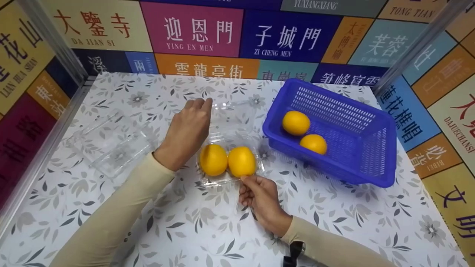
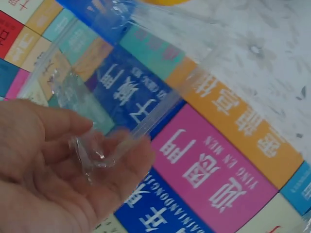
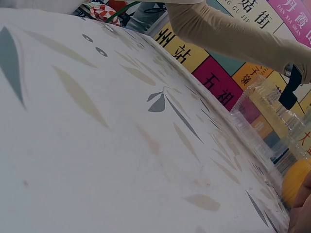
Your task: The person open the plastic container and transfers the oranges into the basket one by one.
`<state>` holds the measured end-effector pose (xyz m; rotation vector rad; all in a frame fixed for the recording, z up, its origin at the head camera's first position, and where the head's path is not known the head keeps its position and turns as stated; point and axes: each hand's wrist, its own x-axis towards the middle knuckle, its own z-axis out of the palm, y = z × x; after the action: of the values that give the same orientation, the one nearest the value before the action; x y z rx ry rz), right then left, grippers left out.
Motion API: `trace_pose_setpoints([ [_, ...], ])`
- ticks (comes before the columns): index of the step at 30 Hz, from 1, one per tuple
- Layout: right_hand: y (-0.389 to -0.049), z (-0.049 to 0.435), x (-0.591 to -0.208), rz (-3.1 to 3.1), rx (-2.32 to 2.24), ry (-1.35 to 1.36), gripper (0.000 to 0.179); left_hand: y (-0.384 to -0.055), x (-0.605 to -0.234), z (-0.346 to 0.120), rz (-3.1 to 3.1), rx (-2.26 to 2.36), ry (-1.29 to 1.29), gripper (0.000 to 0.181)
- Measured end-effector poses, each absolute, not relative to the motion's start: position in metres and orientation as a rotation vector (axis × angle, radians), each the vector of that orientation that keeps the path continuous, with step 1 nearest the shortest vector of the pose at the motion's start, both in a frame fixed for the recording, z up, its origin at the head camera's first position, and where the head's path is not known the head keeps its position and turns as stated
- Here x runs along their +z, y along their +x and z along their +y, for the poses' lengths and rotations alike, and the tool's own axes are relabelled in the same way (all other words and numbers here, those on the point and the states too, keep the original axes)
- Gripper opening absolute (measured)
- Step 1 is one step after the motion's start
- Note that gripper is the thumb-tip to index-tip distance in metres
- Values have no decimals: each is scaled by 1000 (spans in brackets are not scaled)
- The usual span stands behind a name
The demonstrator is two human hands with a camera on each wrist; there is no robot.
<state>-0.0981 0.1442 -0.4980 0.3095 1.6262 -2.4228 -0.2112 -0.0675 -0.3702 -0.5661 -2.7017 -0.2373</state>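
A clear plastic clamshell box [image 1: 219, 181] lies unfolded on the table, with two oranges, a left one [image 1: 213, 160] and a right one [image 1: 242, 161], side by side in its base. My left hand [image 1: 190, 124] holds the raised clear lid [image 1: 234, 116] at its left edge. The left wrist view shows the fingers [image 2: 127, 167] and thumb curled about a corner of that lid. At the base's front right corner, my right hand [image 1: 265, 200] pinches the rim between thumb and fingers, just below the right orange. In the right wrist view this hand is mostly out of frame.
To the right stands a blue plastic basket [image 1: 334, 168] holding two more oranges, one [image 1: 295, 122] behind the other [image 1: 314, 144]. Another clear plastic container [image 1: 115, 148] lies left of my left hand. Printed panels [image 1: 193, 29] border the flower-patterned table [image 1: 207, 230] at the back and sides.
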Motion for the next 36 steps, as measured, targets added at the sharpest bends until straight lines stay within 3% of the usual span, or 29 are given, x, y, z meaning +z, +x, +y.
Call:
trace_pose_setpoints([
  [14, -97, 143, -499, 1624, -2415, 297, 23, -239, -412, -83, -2742, -837, -360, 66],
  [20, -96, 143, -501, 1617, -2417, 295, 22, -243, -424, -87, -2805, -1040, -244, 70],
  [32, -97, 144, -501, 1619, -2442, 271, 23, -236, -446, -94, -2691, -1353, -265, 60],
  [36, -97, 144, -501, 1619, -2446, 276, 24, -230, -450, -94, -2657, -1492, -224, 66],
])
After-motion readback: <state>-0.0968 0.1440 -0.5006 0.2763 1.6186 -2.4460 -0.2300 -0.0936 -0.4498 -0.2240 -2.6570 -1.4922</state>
